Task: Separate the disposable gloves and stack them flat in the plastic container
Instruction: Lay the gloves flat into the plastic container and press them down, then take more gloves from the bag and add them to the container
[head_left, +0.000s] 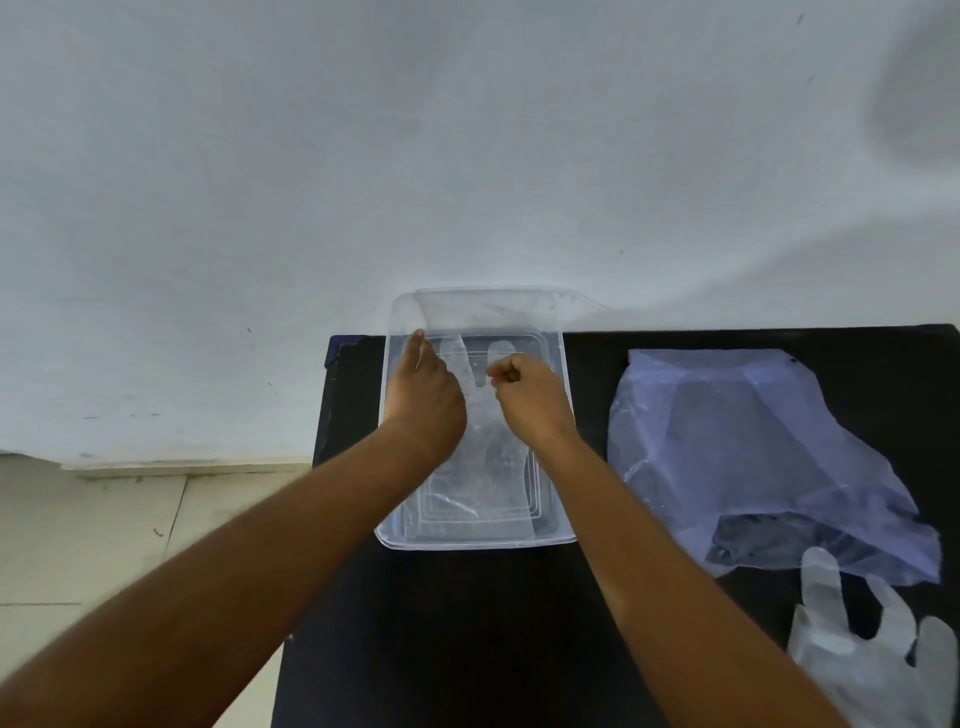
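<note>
A clear disposable glove (480, 400) lay flat on the floor of the plastic container (563, 415), fingers pointing away from you, and your two hands were over it inside the tub. Your left hand (423, 387) reached flat with fingers extended toward the far left corner, its grip released, while your right hand (527, 389) was clenched, possibly pinching the glove's film, though the blur hid that. On the black counter (467, 623), a bluish plastic bag (753, 447) lay right of the container, with another glove (872, 649) near its front edge.
</note>
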